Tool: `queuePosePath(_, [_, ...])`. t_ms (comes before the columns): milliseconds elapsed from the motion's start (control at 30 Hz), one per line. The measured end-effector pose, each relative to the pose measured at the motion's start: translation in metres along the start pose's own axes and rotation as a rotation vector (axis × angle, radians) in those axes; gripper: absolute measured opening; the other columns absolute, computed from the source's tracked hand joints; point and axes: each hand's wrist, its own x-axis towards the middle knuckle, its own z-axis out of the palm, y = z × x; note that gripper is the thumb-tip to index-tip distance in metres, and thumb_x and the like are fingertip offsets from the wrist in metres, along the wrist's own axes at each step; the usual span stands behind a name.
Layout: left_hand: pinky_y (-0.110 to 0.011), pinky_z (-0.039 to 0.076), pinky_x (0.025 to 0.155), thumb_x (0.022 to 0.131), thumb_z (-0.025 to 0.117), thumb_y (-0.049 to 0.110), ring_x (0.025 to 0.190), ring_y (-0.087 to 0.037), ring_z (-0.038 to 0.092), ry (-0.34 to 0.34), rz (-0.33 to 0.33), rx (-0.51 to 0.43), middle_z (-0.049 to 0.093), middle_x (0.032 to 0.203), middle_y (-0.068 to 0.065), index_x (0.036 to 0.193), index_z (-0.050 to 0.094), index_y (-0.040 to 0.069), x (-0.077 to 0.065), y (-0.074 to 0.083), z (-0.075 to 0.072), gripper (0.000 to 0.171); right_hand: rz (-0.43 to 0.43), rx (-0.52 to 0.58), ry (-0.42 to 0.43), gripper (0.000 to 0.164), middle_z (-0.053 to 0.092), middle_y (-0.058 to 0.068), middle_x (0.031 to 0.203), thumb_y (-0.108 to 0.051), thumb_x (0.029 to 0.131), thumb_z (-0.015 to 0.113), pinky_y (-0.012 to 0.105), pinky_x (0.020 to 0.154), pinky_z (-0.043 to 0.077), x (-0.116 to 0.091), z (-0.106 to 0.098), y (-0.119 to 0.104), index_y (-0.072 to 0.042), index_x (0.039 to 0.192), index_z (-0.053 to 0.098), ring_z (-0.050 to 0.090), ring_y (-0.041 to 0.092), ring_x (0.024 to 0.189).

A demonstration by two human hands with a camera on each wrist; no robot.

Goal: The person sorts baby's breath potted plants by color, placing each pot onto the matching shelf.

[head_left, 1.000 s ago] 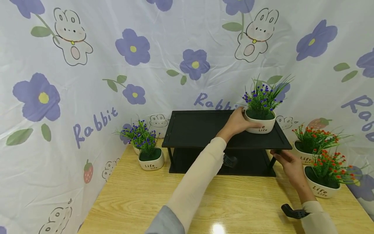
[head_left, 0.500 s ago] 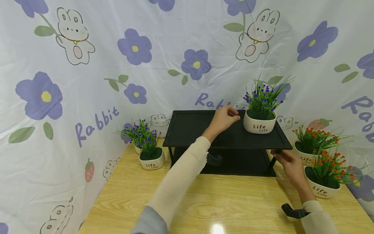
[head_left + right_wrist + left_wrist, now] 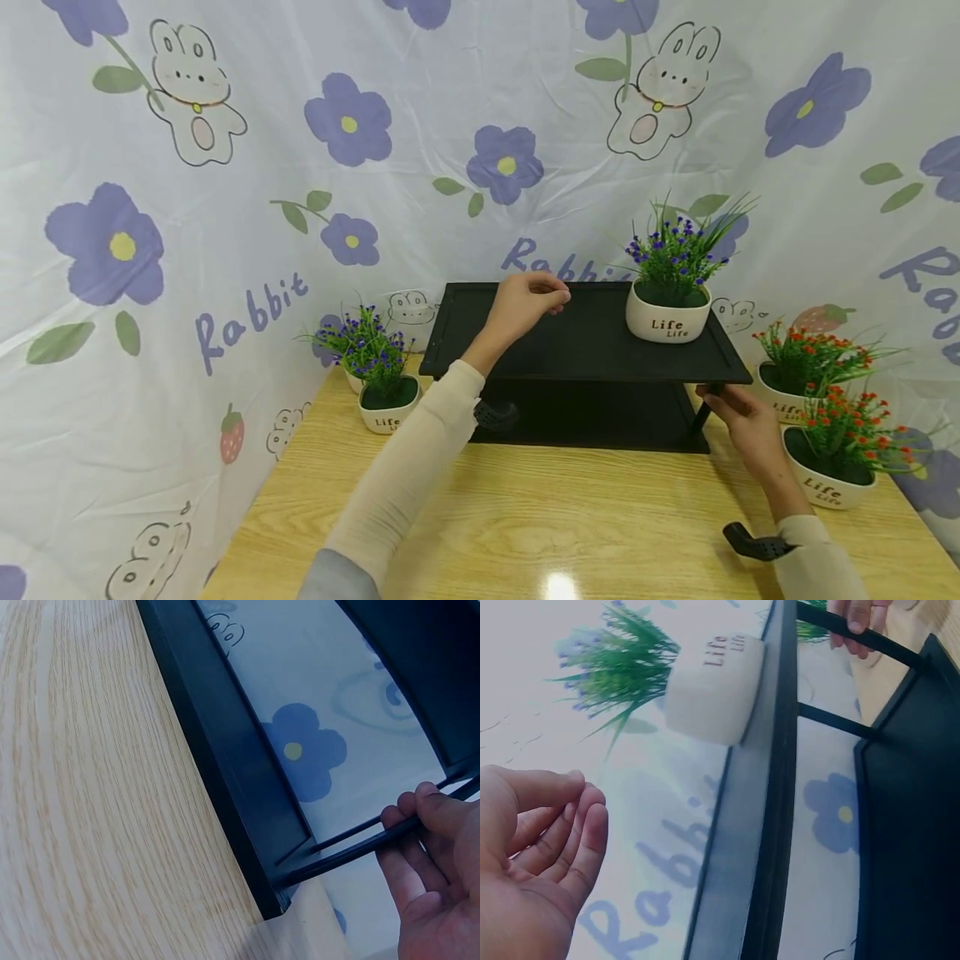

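A white oval pot marked "Life", with purple flowers and grass [image 3: 667,322], stands on the right end of the top board of a black two-tier shelf [image 3: 581,350]. My left hand [image 3: 520,304] hovers over the left part of that board, apart from the pot. Its fingers are loosely bent and hold nothing, as the left wrist view shows of the same hand [image 3: 544,847]. My right hand [image 3: 752,433] grips the front right post of the shelf. In the right wrist view, thumb and fingers pinch this thin black post [image 3: 352,852].
Two pots with purple flowers stand left of the shelf, the front one [image 3: 388,407] partly behind my left sleeve [image 3: 408,467]. Two orange-flowered pots, one behind [image 3: 783,404] and one in front [image 3: 828,487], stand close to my right hand. A printed curtain [image 3: 420,225] hangs behind the wooden table [image 3: 600,508].
My left hand let go of the purple-flowered pot and moved left over the top board. The pot stayed in place. My right hand has kept its grip on the post.
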Motion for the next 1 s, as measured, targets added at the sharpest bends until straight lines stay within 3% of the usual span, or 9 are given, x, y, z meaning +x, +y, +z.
queuePosePath(467, [-0.042,0.059,0.082,0.091,0.072,0.023,0.082,-0.020,0.070,0.064,-0.015,-0.060,0.073,0.091,-0.008,0.096,0.074,0.013,-0.037,-0.011,-0.055,0.011,0.024,0.060,-0.001,0.037,0.067,0.007,0.122,-0.023,0.100,0.057,0.005,0.086,0.048,0.001,0.000,0.000,-0.005,0.132,0.060,0.059,-0.009,0.108])
queuePosePath(667, [-0.055,0.055,0.087,0.093,0.070,0.023,0.087,-0.034,0.068,0.068,-0.016,-0.111,0.071,0.097,-0.016,0.101,0.073,0.009,-0.052,-0.016,-0.077,0.017,0.029,0.003,-0.008,0.039,0.068,0.007,0.122,-0.030,0.100,0.056,0.004,0.086,0.047,0.003,0.001,-0.004,-0.008,0.132,0.061,0.057,-0.013,0.106])
queuePosePath(767, [-0.049,0.056,0.085,0.094,0.068,0.021,0.090,-0.041,0.065,0.061,-0.027,-0.121,0.069,0.100,-0.021,0.104,0.070,0.006,-0.063,-0.014,-0.088,0.018,0.027,0.008,-0.009,0.040,0.067,0.008,0.122,-0.031,0.100,0.056,0.004,0.086,0.047,0.002,0.001,-0.004,-0.006,0.132,0.061,0.057,-0.013,0.106])
queuePosePath(867, [-0.041,0.057,0.080,0.095,0.066,0.016,0.089,-0.040,0.065,0.053,-0.033,-0.103,0.068,0.099,-0.021,0.107,0.068,0.001,-0.073,-0.009,-0.098,0.019,0.020,0.018,-0.005,0.040,0.067,0.008,0.122,-0.029,0.100,0.057,0.004,0.086,0.047,0.001,0.001,-0.002,-0.004,0.131,0.060,0.058,-0.013,0.106])
queuePosePath(1000, [-0.046,0.056,0.080,0.096,0.063,0.011,0.090,-0.040,0.064,0.065,-0.063,-0.092,0.067,0.101,-0.021,0.110,0.065,-0.003,-0.089,-0.005,-0.112,0.019,0.009,0.019,-0.003,0.039,0.068,0.009,0.121,-0.026,0.100,0.057,0.004,0.085,0.048,0.001,0.000,0.002,-0.003,0.131,0.060,0.058,-0.013,0.106])
